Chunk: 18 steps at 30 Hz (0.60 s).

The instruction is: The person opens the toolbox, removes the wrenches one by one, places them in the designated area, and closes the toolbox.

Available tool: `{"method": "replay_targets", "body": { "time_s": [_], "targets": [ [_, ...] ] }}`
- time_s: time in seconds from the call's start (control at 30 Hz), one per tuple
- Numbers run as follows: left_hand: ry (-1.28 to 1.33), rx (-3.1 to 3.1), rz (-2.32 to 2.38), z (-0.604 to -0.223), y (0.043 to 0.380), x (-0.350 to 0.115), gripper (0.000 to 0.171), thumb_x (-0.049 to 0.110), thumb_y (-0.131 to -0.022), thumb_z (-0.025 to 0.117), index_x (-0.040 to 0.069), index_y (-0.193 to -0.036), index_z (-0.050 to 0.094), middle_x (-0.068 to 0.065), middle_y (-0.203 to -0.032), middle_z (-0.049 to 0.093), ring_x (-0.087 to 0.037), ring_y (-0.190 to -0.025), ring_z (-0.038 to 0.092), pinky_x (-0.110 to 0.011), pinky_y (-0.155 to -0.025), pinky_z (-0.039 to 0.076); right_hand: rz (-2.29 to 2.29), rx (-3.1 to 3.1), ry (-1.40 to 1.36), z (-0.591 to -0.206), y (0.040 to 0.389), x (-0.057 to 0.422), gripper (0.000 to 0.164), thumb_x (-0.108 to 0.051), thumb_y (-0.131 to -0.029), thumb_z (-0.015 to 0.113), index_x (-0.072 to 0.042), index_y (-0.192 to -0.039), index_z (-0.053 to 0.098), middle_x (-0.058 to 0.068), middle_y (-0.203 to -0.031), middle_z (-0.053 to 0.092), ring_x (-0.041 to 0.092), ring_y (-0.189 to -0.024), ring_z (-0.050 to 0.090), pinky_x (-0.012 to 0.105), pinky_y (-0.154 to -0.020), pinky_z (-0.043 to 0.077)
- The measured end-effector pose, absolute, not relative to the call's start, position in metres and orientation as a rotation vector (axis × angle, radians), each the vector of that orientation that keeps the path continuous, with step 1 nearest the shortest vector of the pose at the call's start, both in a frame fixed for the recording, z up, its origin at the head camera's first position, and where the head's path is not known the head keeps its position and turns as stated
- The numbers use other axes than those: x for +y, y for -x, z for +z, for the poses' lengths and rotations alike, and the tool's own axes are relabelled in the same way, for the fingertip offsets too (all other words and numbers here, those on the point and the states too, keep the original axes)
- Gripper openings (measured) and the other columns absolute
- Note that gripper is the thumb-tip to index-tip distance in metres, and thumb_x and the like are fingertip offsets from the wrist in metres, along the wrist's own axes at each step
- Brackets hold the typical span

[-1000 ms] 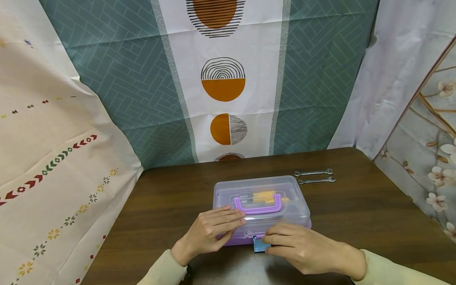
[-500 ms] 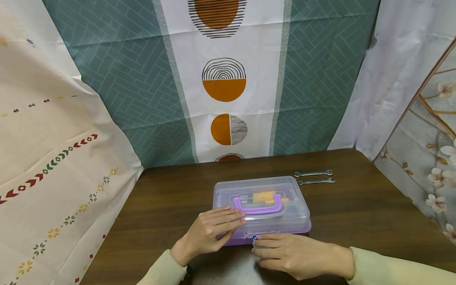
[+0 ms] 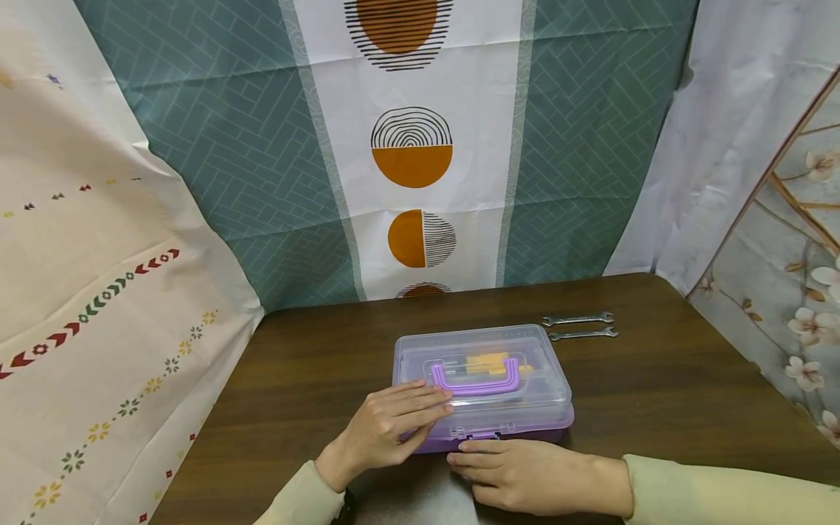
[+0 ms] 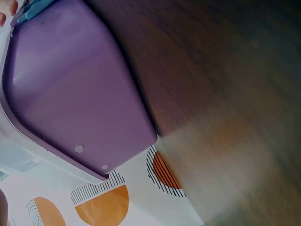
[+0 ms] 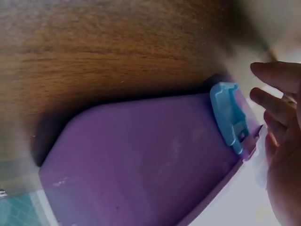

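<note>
A storage box with a clear lid [image 3: 459, 343], purple handle [image 3: 475, 389] and purple base [image 4: 80, 84] sits closed on the table. Through the lid, something yellow [image 3: 487, 362] shows. My left hand [image 3: 389, 426] rests with straight fingers on the lid's front left part. Close in front of the box lies my right hand [image 3: 518, 474], fingers pointing left and loosely bent. It hides most of the latch in the head view. In the right wrist view the blue latch [image 5: 228, 115] hangs down the front wall, its hollow side showing and no fingers on it.
Two metal wrenches, the farther one [image 3: 577, 319] and the nearer one [image 3: 582, 333], lie side by side behind the box to the right. The brown wooden table [image 3: 308, 364] ends at a patterned backdrop [image 3: 275, 182]. Floral cloth [image 3: 803, 328] hangs along the right side.
My right hand has slid left and down from the latch, which it held earlier, and now covers that spot in the head view. The left hand and the box stay where they were.
</note>
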<state>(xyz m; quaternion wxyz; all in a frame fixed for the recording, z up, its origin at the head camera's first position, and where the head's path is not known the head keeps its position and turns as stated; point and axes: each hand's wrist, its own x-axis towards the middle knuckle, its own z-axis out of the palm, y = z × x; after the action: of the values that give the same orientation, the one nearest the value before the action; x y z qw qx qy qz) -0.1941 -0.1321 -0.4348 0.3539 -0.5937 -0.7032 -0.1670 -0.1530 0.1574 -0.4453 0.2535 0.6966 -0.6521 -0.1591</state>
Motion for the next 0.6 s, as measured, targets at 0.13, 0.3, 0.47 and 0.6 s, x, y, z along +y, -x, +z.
{"method": "replay_targets", "body": {
  "time_s": [0.13,0.3,0.47,0.6],
  "targets": [
    [1.537,-1.818,-0.437,-0.435,0.194,-0.132,0.035,0.012,-0.096,0.069,0.008,-0.130,0.073,-0.007,-0.134,0.070,-0.018,-0.126,0.065,-0.039,-0.108,0.052,-0.513,-1.784,-1.842,-0.449,0.152,0.154,0.020,-0.028,-0.102,0.056,-0.020,-0.115,0.068,0.007,-0.149,0.058,0.019,-0.144,0.048,0.034,-0.123,0.033],
    [1.536,-1.823,-0.438,-0.435,0.194,-0.132,0.035,0.012,-0.095,0.070,0.008,-0.130,0.073,-0.007,-0.134,0.070,-0.018,-0.126,0.065,-0.039,-0.108,0.051,-0.609,-1.770,-1.793,-0.453,0.154,0.152,0.019,-0.032,-0.101,0.058,-0.019,-0.112,0.067,0.008,-0.149,0.058,0.018,-0.143,0.048,0.034,-0.124,0.030],
    [1.531,-1.835,-0.437,-0.435,0.194,-0.132,0.037,0.012,-0.094,0.071,0.009,-0.130,0.073,-0.006,-0.134,0.070,-0.017,-0.126,0.065,-0.038,-0.108,0.051,-0.618,-1.768,-1.776,-0.456,0.155,0.151,0.020,-0.033,-0.101,0.059,-0.019,-0.112,0.066,0.008,-0.149,0.058,0.018,-0.143,0.049,0.034,-0.125,0.028],
    [1.533,-1.829,-0.441,-0.435,0.194,-0.132,0.036,0.012,-0.095,0.071,0.009,-0.130,0.073,-0.006,-0.134,0.070,-0.017,-0.126,0.065,-0.039,-0.108,0.051,-0.587,-1.772,-1.790,-0.457,0.154,0.150,0.019,-0.031,-0.101,0.058,-0.019,-0.111,0.068,0.008,-0.146,0.060,0.018,-0.142,0.050,0.034,-0.125,0.029]
  ]
}}
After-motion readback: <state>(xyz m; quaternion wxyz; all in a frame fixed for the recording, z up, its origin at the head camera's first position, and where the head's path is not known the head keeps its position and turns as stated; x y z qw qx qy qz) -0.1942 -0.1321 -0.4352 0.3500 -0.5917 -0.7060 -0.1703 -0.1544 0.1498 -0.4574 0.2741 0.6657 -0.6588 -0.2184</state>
